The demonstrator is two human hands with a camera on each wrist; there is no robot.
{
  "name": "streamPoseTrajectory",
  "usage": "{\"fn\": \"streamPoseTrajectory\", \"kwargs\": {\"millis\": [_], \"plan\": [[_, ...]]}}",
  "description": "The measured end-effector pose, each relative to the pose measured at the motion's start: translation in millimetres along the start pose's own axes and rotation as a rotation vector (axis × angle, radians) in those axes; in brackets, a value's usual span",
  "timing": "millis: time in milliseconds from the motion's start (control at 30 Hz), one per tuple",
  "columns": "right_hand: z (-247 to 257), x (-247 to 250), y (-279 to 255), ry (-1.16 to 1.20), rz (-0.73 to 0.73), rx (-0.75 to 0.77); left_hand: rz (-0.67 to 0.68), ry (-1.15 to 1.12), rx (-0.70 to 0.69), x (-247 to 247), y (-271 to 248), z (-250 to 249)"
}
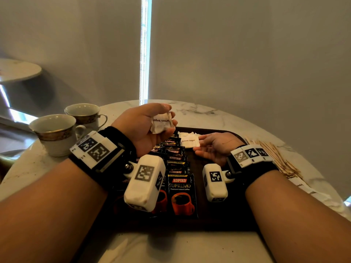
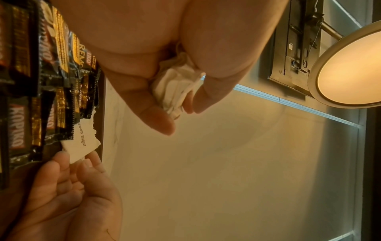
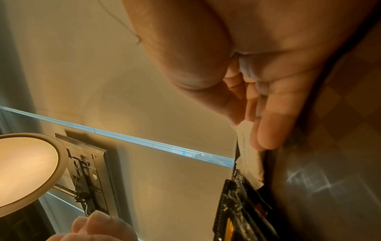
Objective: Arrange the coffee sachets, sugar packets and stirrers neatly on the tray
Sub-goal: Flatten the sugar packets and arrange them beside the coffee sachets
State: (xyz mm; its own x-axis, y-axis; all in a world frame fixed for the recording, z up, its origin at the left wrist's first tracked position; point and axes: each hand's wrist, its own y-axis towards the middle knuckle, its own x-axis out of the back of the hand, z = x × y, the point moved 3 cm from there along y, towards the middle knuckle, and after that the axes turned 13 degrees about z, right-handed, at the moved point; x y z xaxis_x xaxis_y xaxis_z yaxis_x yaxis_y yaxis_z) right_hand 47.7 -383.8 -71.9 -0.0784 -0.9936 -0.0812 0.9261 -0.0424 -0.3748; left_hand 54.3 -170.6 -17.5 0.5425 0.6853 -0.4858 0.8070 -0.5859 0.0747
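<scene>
Two hands are at work over the dark rectangular tray (image 1: 235,215) on the round white marble worktop (image 1: 209,114). My left hand (image 1: 146,128) is raised above the far left part of the tray, palm turned up, its grip curled round a small bunch of crumpled white brown-sugar packets (image 1: 161,122); the left wrist view shows their edges (image 2: 175,91) pinched between thumb and fingers. My right hand (image 1: 216,147) lies low over the far right part of the tray, palm up and fingers relaxed, its grip wide, with the fingertips (image 2: 62,156) touching the near edge of a flat white paper packet printed "brown sugar" (image 1: 190,142) that rests at the far end of the tray. Just left of that packet, a row of black Kopiko coffee sachets (image 1: 180,188) overlaps down the middle of the tray toward me. Off the tray, on the worktop to the right, sits a loose pile of thin wooden stirrers (image 1: 279,158). At the far left of the worktop stand two white teacups with gold-patterned bands (image 1: 57,133).
</scene>
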Motion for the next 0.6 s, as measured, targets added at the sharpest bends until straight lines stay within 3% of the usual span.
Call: {"fn": "streamPoseTrajectory", "kwargs": {"millis": [600], "plan": [[0.8, -2.0, -5.1, -0.043, -0.04, 0.019, -0.012, -0.029, 0.005, -1.5, -5.3, -2.3]]}}
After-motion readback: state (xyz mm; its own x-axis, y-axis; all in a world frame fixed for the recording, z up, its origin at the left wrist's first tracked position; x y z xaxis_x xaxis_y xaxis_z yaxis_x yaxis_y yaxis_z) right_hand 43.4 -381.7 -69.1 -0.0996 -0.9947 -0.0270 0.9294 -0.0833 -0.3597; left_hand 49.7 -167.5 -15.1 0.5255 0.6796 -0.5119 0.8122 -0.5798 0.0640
